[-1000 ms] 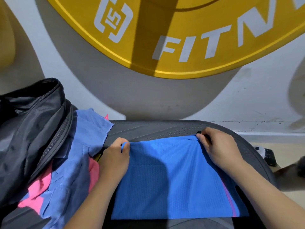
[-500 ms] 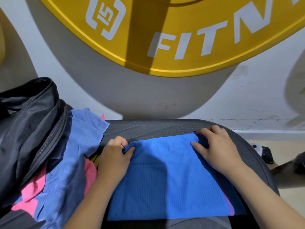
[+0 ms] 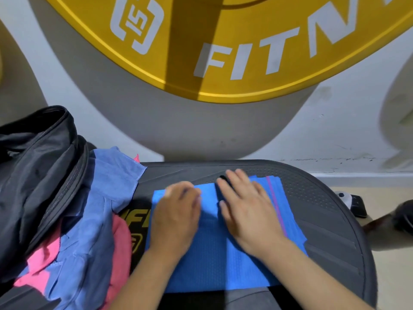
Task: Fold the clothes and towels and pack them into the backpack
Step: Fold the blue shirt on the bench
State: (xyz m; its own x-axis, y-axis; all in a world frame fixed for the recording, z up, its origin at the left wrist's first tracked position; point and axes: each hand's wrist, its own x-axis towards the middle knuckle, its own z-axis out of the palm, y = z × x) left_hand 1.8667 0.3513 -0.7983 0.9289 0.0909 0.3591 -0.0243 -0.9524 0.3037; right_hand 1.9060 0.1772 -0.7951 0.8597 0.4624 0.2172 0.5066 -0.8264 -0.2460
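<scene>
Left hand (image 3: 176, 218) and right hand (image 3: 248, 212) are lying flat, palms open, pressing the folded, pink-striped blue mesh garment (image 3: 212, 265) mid-platform (image 3: 317, 198).

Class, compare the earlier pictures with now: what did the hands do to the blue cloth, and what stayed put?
Both hands let go of the far corners of the blue cloth. The right hand slid left to its middle and lies flat; the left hand rests beside it. The backpack and clothes pile stayed.

Head view: worn on the person's head — looks forward and down.
Nearness: close over the tabletop (image 3: 324, 220), wall (image 3: 335, 135) just behind it.
</scene>
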